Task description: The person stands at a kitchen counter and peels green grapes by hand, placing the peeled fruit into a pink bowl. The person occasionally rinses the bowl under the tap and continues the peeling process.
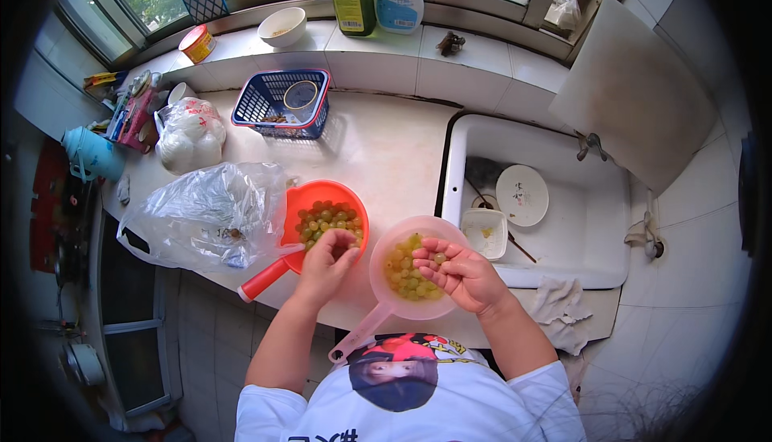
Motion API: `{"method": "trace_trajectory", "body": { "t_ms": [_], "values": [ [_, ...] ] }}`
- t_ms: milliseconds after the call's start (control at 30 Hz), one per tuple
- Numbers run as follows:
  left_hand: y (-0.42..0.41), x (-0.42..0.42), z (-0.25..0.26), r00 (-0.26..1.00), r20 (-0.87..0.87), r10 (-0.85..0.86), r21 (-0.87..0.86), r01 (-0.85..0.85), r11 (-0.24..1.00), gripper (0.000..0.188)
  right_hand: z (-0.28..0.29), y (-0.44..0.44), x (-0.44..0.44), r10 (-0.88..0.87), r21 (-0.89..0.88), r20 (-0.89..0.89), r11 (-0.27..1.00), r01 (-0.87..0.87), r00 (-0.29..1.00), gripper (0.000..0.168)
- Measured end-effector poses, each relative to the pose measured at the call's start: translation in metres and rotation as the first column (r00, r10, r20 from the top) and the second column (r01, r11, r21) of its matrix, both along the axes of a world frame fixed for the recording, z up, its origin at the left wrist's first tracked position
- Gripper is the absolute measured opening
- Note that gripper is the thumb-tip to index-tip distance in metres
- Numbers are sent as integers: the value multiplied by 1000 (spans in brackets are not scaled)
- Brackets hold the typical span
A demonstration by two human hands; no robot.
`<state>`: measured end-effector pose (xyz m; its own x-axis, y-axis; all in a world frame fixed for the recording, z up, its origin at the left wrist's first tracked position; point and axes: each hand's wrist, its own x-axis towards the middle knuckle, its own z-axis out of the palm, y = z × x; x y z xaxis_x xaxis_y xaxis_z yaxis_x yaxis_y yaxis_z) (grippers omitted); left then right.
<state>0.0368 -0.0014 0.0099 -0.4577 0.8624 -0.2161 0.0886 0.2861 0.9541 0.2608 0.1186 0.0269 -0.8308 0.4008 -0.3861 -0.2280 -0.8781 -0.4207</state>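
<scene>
Over the near side of a red plastic ladle (357,197) hovers my left hand (325,264), its fingers curled down toward the green grapes (329,216) inside. Whether those fingertips grip a grape is hidden. My right hand (467,273) is turned palm up above the right part of a translucent pink plastic ladle (380,249). A single pale grape (440,258) rests against its fingers and thumb. Loose yellow-green grapes (410,276), seemingly in water, lie in the pink ladle, whose handle points toward my body.
A clear plastic bag (205,219) touches the red ladle's left side. Behind stand a blue plastic basket (280,131) and a tied white bag (190,134). The white sink (579,200) on the right holds a plate (522,194), a square container (484,234) and chopsticks (522,248). A cloth (558,309) hangs nearby.
</scene>
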Motion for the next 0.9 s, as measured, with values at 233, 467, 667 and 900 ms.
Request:
{"method": "trace_trajectory", "body": {
  "t_ms": [233,467,667,900],
  "values": [
    [-11,-28,-2,578,-687,-440,-553,-23,833,17,-6,-2,9,79,18,-93,997,-78,992,27],
    [-2,-17,10,516,-788,-336,-425,-61,903,18,-6,-8,14,12,-109,-35,994,-16,999,28],
    [13,45,47,940,-164,-300,76,316,946,24,1,-16,3,8,-119,8,993,-7,1000,24],
    [20,73,32,892,354,-280,128,250,960,29,-4,-17,4,-66,175,-46,982,73,997,13]
  ]
}}
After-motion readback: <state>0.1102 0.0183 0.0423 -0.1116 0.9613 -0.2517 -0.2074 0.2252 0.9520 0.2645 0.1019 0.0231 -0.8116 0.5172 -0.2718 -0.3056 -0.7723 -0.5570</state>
